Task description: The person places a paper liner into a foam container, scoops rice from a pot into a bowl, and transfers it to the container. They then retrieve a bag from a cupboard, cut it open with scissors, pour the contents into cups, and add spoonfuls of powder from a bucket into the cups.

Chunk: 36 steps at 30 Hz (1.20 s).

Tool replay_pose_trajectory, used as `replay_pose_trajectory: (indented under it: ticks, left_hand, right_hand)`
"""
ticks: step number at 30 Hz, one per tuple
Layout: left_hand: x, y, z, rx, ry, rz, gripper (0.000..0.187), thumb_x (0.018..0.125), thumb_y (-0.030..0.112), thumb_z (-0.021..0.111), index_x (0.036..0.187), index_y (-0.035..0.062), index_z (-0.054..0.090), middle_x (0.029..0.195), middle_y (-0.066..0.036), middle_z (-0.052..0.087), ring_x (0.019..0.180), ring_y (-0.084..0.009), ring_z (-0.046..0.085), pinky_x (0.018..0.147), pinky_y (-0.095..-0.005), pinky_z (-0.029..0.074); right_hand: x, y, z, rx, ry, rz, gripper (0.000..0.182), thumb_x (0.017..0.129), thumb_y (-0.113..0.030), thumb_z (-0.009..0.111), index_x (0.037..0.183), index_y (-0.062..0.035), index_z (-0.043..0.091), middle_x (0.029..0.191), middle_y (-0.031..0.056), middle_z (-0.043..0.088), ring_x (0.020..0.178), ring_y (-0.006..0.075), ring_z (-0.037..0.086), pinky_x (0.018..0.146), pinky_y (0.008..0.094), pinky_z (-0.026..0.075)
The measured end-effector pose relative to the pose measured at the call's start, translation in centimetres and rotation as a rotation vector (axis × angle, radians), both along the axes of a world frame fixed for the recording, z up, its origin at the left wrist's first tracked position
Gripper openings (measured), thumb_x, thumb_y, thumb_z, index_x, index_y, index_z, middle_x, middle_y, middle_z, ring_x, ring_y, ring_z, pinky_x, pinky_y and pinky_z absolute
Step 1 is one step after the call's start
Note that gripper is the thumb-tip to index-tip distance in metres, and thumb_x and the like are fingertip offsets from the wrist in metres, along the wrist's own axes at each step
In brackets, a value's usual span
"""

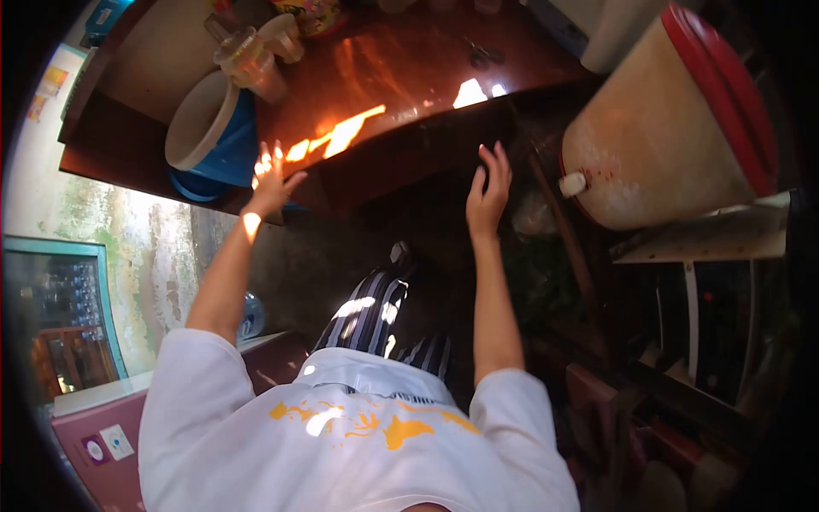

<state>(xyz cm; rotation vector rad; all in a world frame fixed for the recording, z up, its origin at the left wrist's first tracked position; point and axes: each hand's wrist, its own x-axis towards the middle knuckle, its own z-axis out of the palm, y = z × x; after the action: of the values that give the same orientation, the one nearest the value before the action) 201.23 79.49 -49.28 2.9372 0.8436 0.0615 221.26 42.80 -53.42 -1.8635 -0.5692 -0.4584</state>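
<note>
My left hand (271,181) is raised at the table's front edge with its fingers spread and nothing in them. Just left of it sits a blue bucket (229,147) with a pale inside, tilted in this view. My right hand (489,192) hangs in front of the table over the dark gap, fingers stretched upward and holding nothing. Ahead of both hands lies the glossy reddish-brown table (367,72), with bright patches of sunlight along its edge. Dark-handled scissors (486,56) rest on it, beyond my right hand.
Clear plastic cups (249,61) stand behind the bucket. At right, a large whitish drink container (653,128) with a red lid and a white tap (573,183) sits on a wooden stand (708,239). A water bottle (252,316) is beside my left elbow.
</note>
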Motion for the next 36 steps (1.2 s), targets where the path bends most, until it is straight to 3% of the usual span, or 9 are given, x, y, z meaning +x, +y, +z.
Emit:
replay_pose_trajectory:
  ticks: [3, 5, 7, 9, 12, 17, 27, 32, 36]
  left_hand:
    - [0.3, 0.3, 0.0, -0.011, -0.045, -0.020, 0.090, 0.083, 0.057, 0.057, 0.148, 0.0118, 0.011, 0.149, -0.029, 0.005, 0.128, -0.0484, 0.030, 0.102, -0.0489, 0.034]
    - [0.3, -0.6, 0.5, -0.048, -0.065, -0.014, 0.088, 0.085, 0.055, 0.056, 0.148, 0.0129, 0.011, 0.148, -0.031, 0.003, 0.128, -0.0503, 0.030, 0.103, -0.0476, 0.034]
    - [0.5, 0.6, -0.3, 0.034, -0.036, -0.040, 0.085, 0.086, 0.054, 0.056, 0.148, 0.0147, 0.013, 0.147, -0.034, 0.000, 0.128, -0.0517, 0.029, 0.102, -0.0462, 0.036]
    - [0.4, 1.8, -0.6, 0.061, -0.018, -0.048, 0.084, 0.086, 0.055, 0.054, 0.148, 0.0153, 0.014, 0.147, -0.034, 0.001, 0.131, -0.0500, 0.025, 0.104, -0.0448, 0.034]
    - [0.4, 3.4, -1.0, 0.086, 0.005, -0.070, 0.084, 0.087, 0.058, 0.051, 0.148, 0.0158, 0.013, 0.147, -0.033, 0.002, 0.135, -0.0463, 0.020, 0.107, -0.0420, 0.028]
    - [0.5, 5.2, -1.4, 0.085, 0.006, -0.049, 0.086, 0.086, 0.060, 0.050, 0.147, 0.0125, 0.015, 0.148, -0.032, 0.007, 0.140, -0.0367, 0.010, 0.111, -0.0353, 0.018]
    - [0.5, 3.5, -0.8, 0.052, -0.013, -0.057, 0.086, 0.086, 0.062, 0.049, 0.147, 0.0113, 0.016, 0.148, -0.031, 0.013, 0.141, -0.0354, 0.008, 0.112, -0.0372, 0.015]
    - [0.4, 2.9, -1.5, 0.256, -0.029, -0.076, 0.084, 0.087, 0.059, 0.050, 0.145, 0.0054, 0.022, 0.143, -0.036, 0.021, 0.130, -0.0458, 0.031, 0.104, -0.0420, 0.032]
    - [0.3, -3.4, 1.4, -0.088, -0.069, 0.072, 0.088, 0.087, 0.062, 0.044, 0.147, 0.0068, 0.012, 0.151, -0.026, 0.002, 0.140, -0.0390, 0.004, 0.109, -0.0561, 0.012]
  right_hand:
    - [-13.3, -8.8, -12.2, -0.064, 0.347, 0.001, 0.032, 0.087, -0.007, 0.047, 0.118, -0.0021, 0.055, 0.132, 0.0197, 0.046, 0.121, 0.0363, 0.043, 0.101, 0.0446, 0.033]
    - [-24.5, -15.3, -22.8, -0.428, 0.577, -0.051, 0.042, 0.083, -0.009, 0.051, 0.124, -0.0004, 0.049, 0.126, 0.0197, 0.051, 0.121, 0.0380, 0.042, 0.102, 0.0468, 0.032]
    - [-33.8, -20.2, -23.5, -0.947, 1.202, 0.082, 0.046, 0.089, -0.030, 0.047, 0.131, -0.0095, 0.046, 0.140, 0.0219, 0.036, 0.127, 0.0433, 0.034, 0.106, 0.0497, 0.029]
    - [-41.2, -22.5, -26.7, -0.828, 1.199, -0.023, 0.052, 0.090, -0.038, 0.047, 0.138, -0.0194, 0.036, 0.146, 0.0191, 0.027, 0.129, 0.0411, 0.034, 0.102, 0.0495, 0.034]
    - [-40.2, -23.8, -22.0, -0.711, 1.451, -0.075, 0.050, 0.090, -0.039, 0.048, 0.136, -0.0229, 0.038, 0.144, 0.0184, 0.028, 0.127, 0.0407, 0.035, 0.100, 0.0500, 0.037]
    - [-41.4, -25.5, -23.1, -0.660, 1.421, -0.142, 0.045, 0.089, -0.039, 0.051, 0.131, -0.0249, 0.044, 0.141, 0.0184, 0.033, 0.122, 0.0424, 0.040, 0.095, 0.0494, 0.041]
    - [-41.6, -25.0, -23.2, -0.693, 1.419, -0.167, 0.039, 0.089, -0.038, 0.052, 0.127, -0.0256, 0.048, 0.138, 0.0152, 0.038, 0.121, 0.0397, 0.041, 0.094, 0.0487, 0.042]
    - [-39.8, -23.7, -22.6, -0.751, 1.489, -0.137, 0.039, 0.091, -0.040, 0.049, 0.126, -0.0261, 0.048, 0.137, 0.0154, 0.038, 0.121, 0.0387, 0.041, 0.095, 0.0476, 0.041]
    - [-38.3, -22.1, -24.0, -0.815, 1.552, -0.081, 0.044, 0.090, -0.044, 0.049, 0.131, -0.0276, 0.045, 0.138, 0.0143, 0.040, 0.125, 0.0386, 0.040, 0.100, 0.0471, 0.037]
